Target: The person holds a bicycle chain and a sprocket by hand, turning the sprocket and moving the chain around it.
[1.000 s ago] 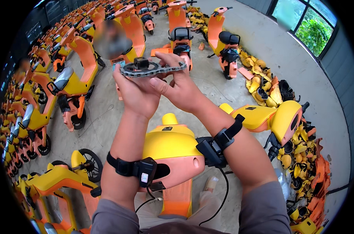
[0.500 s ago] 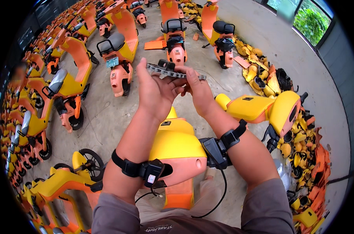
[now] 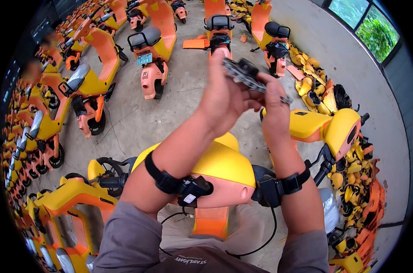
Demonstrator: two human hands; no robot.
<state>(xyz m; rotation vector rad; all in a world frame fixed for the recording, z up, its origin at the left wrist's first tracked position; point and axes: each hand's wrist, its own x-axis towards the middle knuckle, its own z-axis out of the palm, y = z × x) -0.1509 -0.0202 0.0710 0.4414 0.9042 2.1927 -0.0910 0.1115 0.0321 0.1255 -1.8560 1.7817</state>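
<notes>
A narrow, flat metallic strip with a notched or linked-looking edge [image 3: 254,83] and a black block [image 3: 248,67] on its top is raised in front of me; its exact kind I cannot make out. It tilts, its right end lower. My left hand [image 3: 225,101] supports the far left end, palm turned up. My right hand [image 3: 275,103] grips the lower right part with the thumb along it. Below my hands is the yellow and pink front of a scooter [image 3: 220,166]. Black straps with small boxes [image 3: 195,189] circle both my forearms.
A second yellow scooter [image 3: 313,125] stands close on the right. Behind it runs a heap of yellow plastic parts [image 3: 347,182] along the wall. Orange and yellow scooters [image 3: 158,50] stand in rows ahead and left. An orange panel [image 3: 196,44] sticks out beside one.
Both hands have moved to the right in the view with the strip. It has gone from nearly level to a steeper tilt, right end down. The view has shifted slightly.
</notes>
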